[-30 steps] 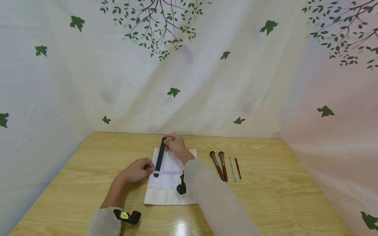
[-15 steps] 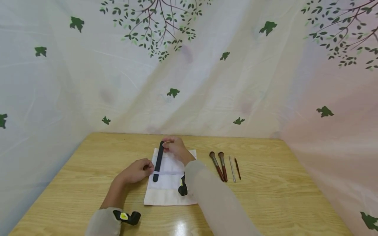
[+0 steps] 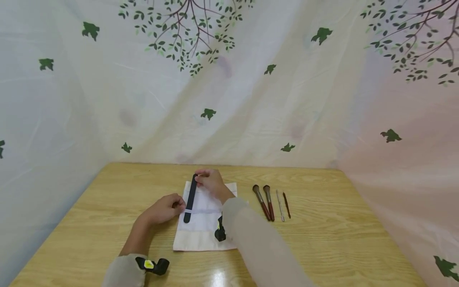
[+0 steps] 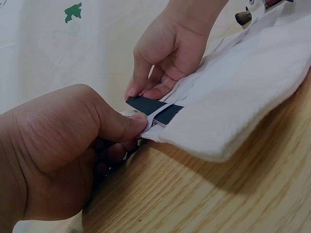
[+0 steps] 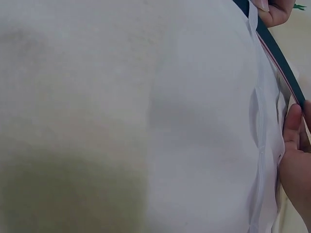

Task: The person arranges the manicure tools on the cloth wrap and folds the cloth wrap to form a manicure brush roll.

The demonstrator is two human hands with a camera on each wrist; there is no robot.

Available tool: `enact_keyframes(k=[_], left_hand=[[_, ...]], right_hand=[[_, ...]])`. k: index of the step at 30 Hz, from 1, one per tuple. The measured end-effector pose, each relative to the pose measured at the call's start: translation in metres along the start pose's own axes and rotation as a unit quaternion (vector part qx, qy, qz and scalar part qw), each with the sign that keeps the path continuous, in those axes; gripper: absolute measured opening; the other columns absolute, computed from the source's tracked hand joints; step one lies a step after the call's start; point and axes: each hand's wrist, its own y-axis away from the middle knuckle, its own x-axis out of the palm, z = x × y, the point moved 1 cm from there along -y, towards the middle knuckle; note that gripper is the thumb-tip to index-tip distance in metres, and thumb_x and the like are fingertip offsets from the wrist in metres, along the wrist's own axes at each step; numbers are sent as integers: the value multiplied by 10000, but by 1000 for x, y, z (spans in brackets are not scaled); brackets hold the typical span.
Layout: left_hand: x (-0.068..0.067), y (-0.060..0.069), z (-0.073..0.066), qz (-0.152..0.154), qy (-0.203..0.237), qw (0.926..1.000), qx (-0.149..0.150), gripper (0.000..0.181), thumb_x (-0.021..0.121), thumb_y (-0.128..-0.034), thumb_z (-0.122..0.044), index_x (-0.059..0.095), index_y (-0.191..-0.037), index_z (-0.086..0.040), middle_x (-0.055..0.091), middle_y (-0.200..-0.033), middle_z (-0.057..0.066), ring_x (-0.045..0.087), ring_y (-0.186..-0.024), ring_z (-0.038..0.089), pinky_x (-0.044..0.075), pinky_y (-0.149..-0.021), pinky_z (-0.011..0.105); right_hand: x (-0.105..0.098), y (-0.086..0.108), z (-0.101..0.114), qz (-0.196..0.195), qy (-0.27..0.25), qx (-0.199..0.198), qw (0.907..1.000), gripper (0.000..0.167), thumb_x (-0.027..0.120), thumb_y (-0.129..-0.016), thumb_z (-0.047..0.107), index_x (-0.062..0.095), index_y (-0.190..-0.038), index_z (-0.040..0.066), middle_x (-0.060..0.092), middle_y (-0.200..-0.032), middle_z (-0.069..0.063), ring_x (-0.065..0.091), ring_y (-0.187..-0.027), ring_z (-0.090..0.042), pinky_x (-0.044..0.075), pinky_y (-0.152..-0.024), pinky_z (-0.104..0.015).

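A black nail file (image 3: 191,197) with rounded ends lies slanted along the left side of a white cloth roll (image 3: 195,241). Its near part passes under a thin white elastic band (image 3: 207,211) that crosses the cloth. My right hand (image 3: 212,185) pinches the file's far end between thumb and fingers. At the cloth's left edge, my left hand (image 4: 63,141) pinches the band beside the file, thumb on top. In the right wrist view the file (image 5: 282,60) shows a pale and pinkish layer along its side, and the band (image 5: 261,131) runs loosely over the cloth.
Right of the cloth, two makeup brushes (image 3: 261,202) with red-brown handles lie next to a thin silver tool (image 3: 280,206) and a thin dark-red tool (image 3: 287,205). A leaf-patterned curtain (image 3: 229,119) hangs behind the wooden table (image 3: 340,239).
My right hand has drawn the nail file toward the near side, so more of it sticks out past the band. The left hand has kept its place at the band.
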Motion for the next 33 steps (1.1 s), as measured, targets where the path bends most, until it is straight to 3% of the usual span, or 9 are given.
enact_keyframes(k=[6, 17, 27, 33], left_hand=[[2, 2, 1, -44, -3, 9999, -122, 56, 627, -978, -117, 650, -949, -75, 582, -882, 2, 527, -846, 164, 443, -803, 370], [2, 2, 4, -23, 98, 9999, -136, 46, 620, -980, -96, 646, -950, -72, 581, -878, 8, 531, -848, 174, 442, -804, 378], [2, 1, 2, -23, 96, 10000, -4, 50, 619, -983, -102, 645, -958, -67, 578, -882, 4, 529, -850, 163, 442, -800, 361], [1, 2, 3, -3, 124, 9999, -45, 48, 612, -990, -97, 640, -970, -65, 573, -890, 9, 527, -864, 175, 439, -810, 377]], right_hand=[[1, 7, 2, 242, 776, -327, 9962, 222, 732, -931, 12, 732, -1152, -8, 711, -944, -77, 645, -777, -119, 547, -708, -243], [-1, 9, 2, 317, 1000, -341, 9939, 93, 737, -943, 73, 755, -1024, 33, 702, -881, -22, 633, -764, -103, 519, -708, -226], [-1, 7, -2, 429, 738, -284, 9959, 85, 743, -925, 37, 764, -1001, 5, 731, -923, -39, 666, -789, -101, 566, -754, -253], [-3, 11, 4, 646, 1013, -154, 9926, 55, 751, -914, 39, 773, -964, 30, 729, -906, -28, 675, -804, -108, 561, -759, -259]])
